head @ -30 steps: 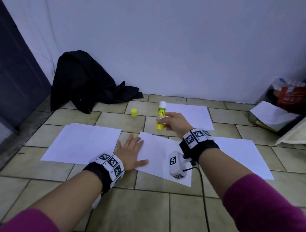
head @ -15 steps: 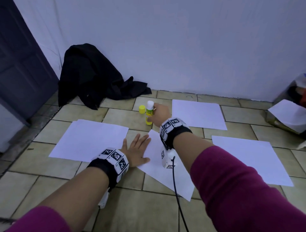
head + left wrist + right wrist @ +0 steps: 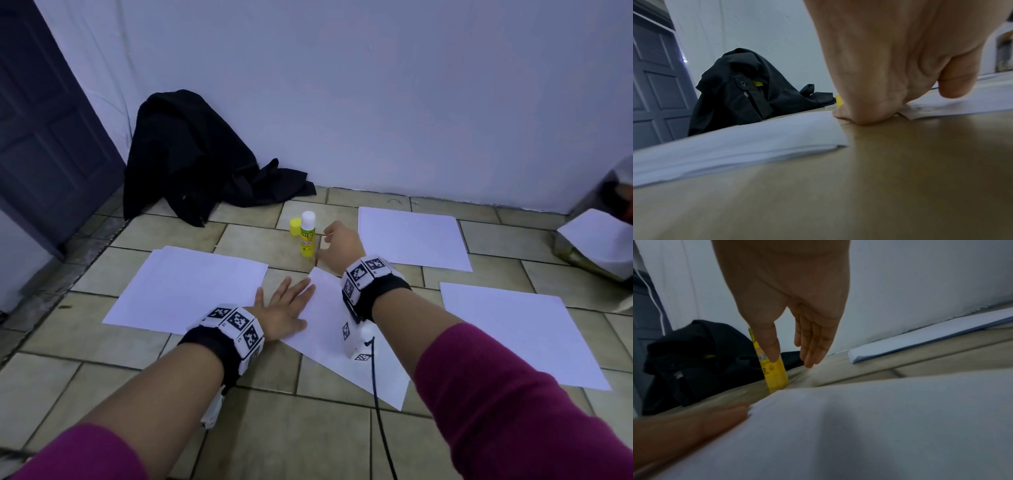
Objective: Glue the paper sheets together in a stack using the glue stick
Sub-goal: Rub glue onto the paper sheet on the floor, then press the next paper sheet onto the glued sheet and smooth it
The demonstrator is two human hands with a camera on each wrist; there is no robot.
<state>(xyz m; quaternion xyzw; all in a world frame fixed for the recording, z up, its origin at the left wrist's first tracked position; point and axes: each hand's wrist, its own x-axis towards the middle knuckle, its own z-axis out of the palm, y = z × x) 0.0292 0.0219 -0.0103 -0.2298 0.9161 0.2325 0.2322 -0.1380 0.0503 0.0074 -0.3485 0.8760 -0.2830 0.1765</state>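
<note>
Right hand hangs just beside the glue stick, fingers relaxed and straight, nothing in the grip. In the right wrist view the thumb overlaps the yellow tube; cannot tell if it touches. The other fingers point down to the right of the tube, apart from it.

Glue stick stands upright on the tiled floor, uncapped, white tip up. Its yellow cap sits on the floor just beyond it, on the side away from the right hand.

Left hand lies flat, fingers spread and straight, grip open, pressing the near-left corner of the angled middle paper sheet. In the left wrist view the heel of the hand rests on the floor at the sheet edge.

A paper stack lies left of the left hand. One sheet lies right of the right hand, another nearer the person on the right. A black jacket sits against the wall beyond the glue stick.
</note>
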